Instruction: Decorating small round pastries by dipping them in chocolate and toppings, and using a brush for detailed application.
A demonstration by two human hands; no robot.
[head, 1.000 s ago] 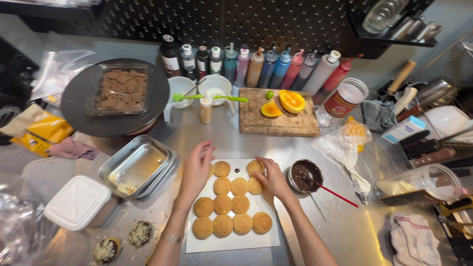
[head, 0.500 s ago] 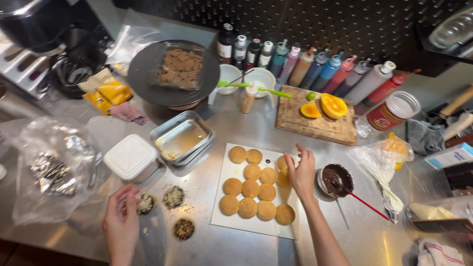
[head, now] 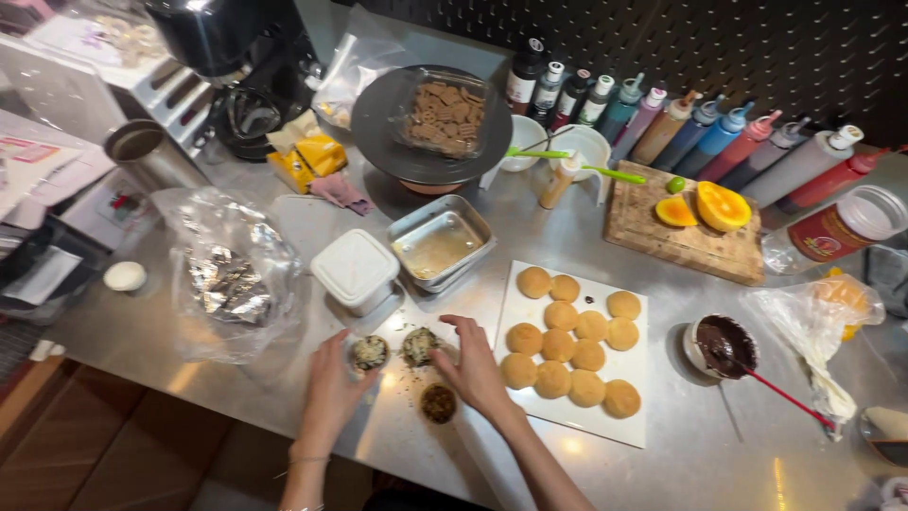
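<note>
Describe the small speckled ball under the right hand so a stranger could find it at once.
Start at the white rectangular board of golden buns. Just left of it, the right hand touches a dark-speckled round ball. Its twin sits at the left hand; the third piece is browner and untouched.

Three dark speckled balls (head: 419, 346) on counter

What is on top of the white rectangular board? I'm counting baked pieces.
The white rectangular board carries eleven round golden buns plus a small dark crumb. The right hand covers none; their undersides are hidden.
</note>
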